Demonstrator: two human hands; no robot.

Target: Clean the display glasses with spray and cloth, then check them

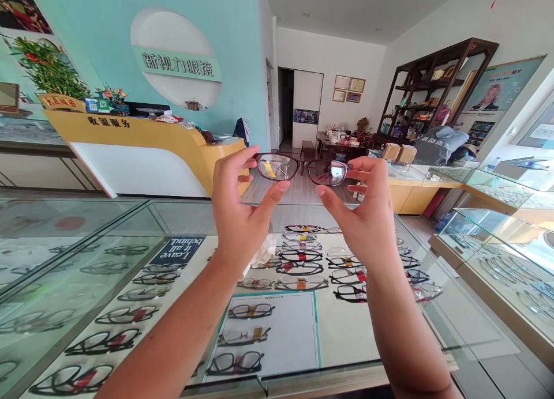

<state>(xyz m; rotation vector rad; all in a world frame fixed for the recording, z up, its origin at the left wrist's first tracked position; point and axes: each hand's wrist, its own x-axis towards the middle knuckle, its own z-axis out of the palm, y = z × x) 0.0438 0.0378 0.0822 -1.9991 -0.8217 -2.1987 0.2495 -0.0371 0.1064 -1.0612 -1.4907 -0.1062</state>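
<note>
I hold a pair of dark red-brown glasses up in front of me with both hands, above the glass counter. My left hand pinches the left end of the frame, thumb under the lens and fingers curled over the top. My right hand grips the right end the same way. A small yellow tag shows through the left lens. A crumpled white cloth shows just below my left wrist; whether that hand holds it I cannot tell.
A glass display counter with several rows of eyeglass frames lies under my arms. More glass cases stand on the right. A yellow and white cashier desk is at the back left, a dark shelf unit at the back right.
</note>
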